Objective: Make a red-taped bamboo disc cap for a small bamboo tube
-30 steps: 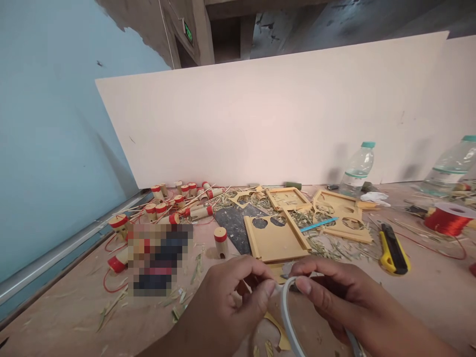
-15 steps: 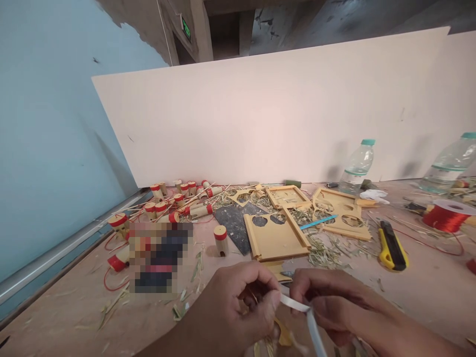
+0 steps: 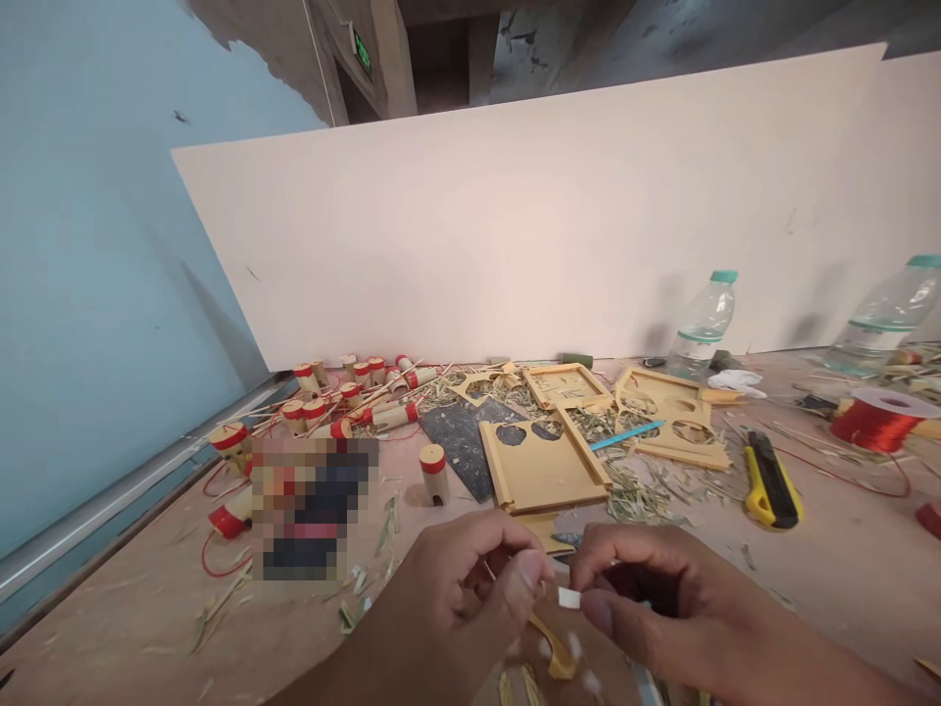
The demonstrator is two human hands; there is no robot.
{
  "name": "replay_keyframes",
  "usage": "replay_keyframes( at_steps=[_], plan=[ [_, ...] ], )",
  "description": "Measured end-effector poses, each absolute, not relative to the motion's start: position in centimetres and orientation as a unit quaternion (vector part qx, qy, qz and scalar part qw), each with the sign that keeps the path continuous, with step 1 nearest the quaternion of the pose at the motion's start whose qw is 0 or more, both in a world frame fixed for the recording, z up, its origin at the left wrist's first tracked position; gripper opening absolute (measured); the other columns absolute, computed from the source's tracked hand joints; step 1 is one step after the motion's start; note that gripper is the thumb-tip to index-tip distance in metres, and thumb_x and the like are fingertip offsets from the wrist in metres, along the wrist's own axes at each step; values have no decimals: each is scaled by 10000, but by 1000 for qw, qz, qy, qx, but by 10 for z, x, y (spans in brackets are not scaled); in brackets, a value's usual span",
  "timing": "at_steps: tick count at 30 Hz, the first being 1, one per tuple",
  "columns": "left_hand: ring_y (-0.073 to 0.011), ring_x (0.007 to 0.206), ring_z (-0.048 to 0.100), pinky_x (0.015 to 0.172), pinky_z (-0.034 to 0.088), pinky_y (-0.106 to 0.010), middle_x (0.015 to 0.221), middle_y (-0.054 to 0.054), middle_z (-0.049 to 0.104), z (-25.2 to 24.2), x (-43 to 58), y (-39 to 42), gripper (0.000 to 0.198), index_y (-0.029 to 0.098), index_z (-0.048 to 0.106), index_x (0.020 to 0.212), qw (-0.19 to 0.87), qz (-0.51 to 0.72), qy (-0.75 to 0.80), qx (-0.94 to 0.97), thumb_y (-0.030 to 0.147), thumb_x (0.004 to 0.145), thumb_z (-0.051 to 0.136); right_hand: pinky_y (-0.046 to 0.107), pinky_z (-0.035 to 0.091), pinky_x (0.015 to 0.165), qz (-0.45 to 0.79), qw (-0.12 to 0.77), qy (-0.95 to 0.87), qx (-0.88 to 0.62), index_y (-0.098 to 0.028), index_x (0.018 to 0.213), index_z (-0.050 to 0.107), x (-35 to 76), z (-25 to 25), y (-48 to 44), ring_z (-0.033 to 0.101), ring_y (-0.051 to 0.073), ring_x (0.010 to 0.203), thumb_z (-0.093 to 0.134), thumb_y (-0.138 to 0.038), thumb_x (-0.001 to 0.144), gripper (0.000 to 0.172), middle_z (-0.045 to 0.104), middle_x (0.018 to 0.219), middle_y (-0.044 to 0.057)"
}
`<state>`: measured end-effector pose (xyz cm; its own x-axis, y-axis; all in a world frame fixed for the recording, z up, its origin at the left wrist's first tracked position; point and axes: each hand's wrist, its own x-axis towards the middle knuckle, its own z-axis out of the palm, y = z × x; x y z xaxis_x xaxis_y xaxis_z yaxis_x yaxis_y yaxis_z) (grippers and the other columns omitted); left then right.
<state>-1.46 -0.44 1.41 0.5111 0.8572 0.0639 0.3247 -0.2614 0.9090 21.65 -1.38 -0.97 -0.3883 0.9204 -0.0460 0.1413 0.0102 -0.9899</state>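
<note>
Near the bottom centre, my right hand (image 3: 662, 598) pinches a short white strip piece (image 3: 569, 597) between thumb and forefinger. A pale strip hangs below that hand, partly hidden by it. My left hand (image 3: 477, 598) is just left of the white piece, its thumb and forefinger pressed together; whatever they hold is too small to make out. Beneath the hands lies a curved yellow scrap (image 3: 555, 652). Beyond them is a yellow panel (image 3: 544, 471) with two round holes. A bamboo cylinder with a red band (image 3: 434, 476) stands upright to the left.
Several red-banded cylinders (image 3: 294, 417) and thin sticks lie at the back left. A yellow cutter (image 3: 770, 485), a red thread spool (image 3: 874, 422) and two bottles (image 3: 702, 328) are on the right. Shavings, a blue strip (image 3: 628, 434) and a dark slab (image 3: 456, 446) lie mid-table.
The long white strip no longer spans between my hands; a short white end now shows at my right fingertips. My left fingers have come off the strip. The view has shifted slightly.
</note>
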Motion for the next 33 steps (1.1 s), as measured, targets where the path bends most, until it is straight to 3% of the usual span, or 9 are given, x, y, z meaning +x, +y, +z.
replay_keyframes(
  at_steps=[5,9,13,16,18,21,24,27,33],
  plan=[
    [-125,647,606,579,463,-182,799,5,690,8,-15,-1,83,214,730,961,345,307,350,815,254,944,659,262,339,579,497,371,-632,-466,-222,769,778,209,-9,-18,465,141,618,801,-335,818,125,582,663,-36],
    [-94,559,548,506,399,-172,758,30,684,-3,-13,1,68,230,718,945,291,310,332,842,182,917,680,272,365,579,450,372,-657,-478,-225,751,798,206,-11,-21,495,149,606,781,-296,807,92,626,661,-18],
    [-118,630,610,578,440,-202,766,9,697,-6,-15,-6,165,230,669,877,177,352,255,883,89,933,605,261,355,595,539,335,-615,-468,-222,760,775,213,-7,-22,466,151,650,816,-395,825,190,584,672,-27],
    [-150,716,667,681,495,-237,879,-12,767,0,-20,-14,193,256,698,1021,110,350,225,903,88,998,606,247,345,582,620,340,-523,-476,-230,811,731,222,-2,-17,445,148,658,819,-549,838,332,552,703,-38],
    [-153,756,695,720,513,-227,977,-20,792,4,-22,-15,169,274,702,1111,125,351,224,901,143,1037,625,240,321,569,611,363,-498,-498,-230,841,711,225,0,-11,409,136,642,821,-614,841,399,538,719,-47],
    [-148,746,702,698,506,-207,927,-2,780,6,-21,-5,124,269,716,1037,221,341,300,863,202,1047,612,242,316,591,568,362,-529,-516,-219,855,717,225,3,-5,391,138,669,822,-666,833,459,538,743,-48],
    [-148,699,687,657,490,-209,813,26,741,3,-17,6,111,248,735,978,341,290,419,790,233,1011,630,261,359,646,571,359,-529,-516,-225,854,712,224,4,-5,470,167,732,791,-638,857,420,575,781,-34],
    [-155,693,693,650,493,-212,781,24,720,-3,-13,11,112,221,731,965,426,272,440,742,255,991,627,281,412,713,580,381,-497,-522,-239,876,721,225,3,-8,572,213,842,796,-574,851,344,641,851,-16],
    [-165,725,686,669,468,-226,860,5,770,-6,-10,9,211,224,779,1101,410,255,436,759,234,993,598,305,456,786,591,421,-456,-515,-260,957,765,226,6,-7,625,249,962,769,-521,858,279,717,980,0]
  ],
)
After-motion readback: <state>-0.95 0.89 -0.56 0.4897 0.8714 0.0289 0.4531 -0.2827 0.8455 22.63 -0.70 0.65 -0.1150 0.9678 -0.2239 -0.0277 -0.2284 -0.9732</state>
